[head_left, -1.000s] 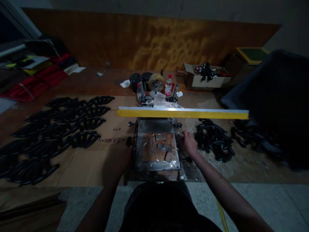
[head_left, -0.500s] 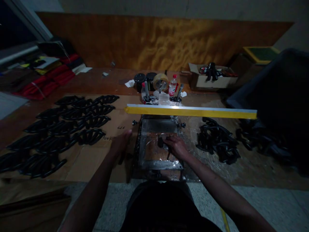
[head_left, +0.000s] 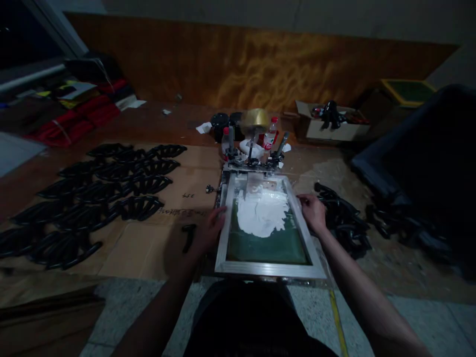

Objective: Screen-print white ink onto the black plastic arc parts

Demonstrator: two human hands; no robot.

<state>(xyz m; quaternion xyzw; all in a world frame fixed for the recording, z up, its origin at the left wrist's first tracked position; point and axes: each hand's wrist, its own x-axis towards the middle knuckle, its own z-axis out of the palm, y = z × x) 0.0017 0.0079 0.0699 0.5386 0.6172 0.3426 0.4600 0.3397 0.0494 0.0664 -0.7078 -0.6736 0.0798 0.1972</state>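
A screen printing frame [head_left: 270, 269] with an aluminium border and green mesh lies lowered over the press base in front of me. A thick patch of white ink [head_left: 262, 215] spreads over the mesh's upper half, below a flat, brownish blade-like piece [head_left: 260, 182]. My left hand [head_left: 212, 228] is at the frame's left rail, its fingers curled against the edge. On the opposite rail, my right hand [head_left: 312, 212] has its fingers closed at the edge. A small bent black piece [head_left: 189, 237] lies on the cardboard beside my left hand. The frame hides what lies beneath it.
Rows of black curved parts [head_left: 137, 208] cover the cardboard at left; a heap of similar parts [head_left: 342, 223] lies at right. Behind the press stand black jars [head_left: 220, 120] and a red-capped bottle [head_left: 271, 133]. An open carton [head_left: 330, 130] sits at the back right.
The raised frame has come down flat over the base, covering the black piece my right hand was touching there. My right hand has moved right and my left hand inward, to the frame's sides.
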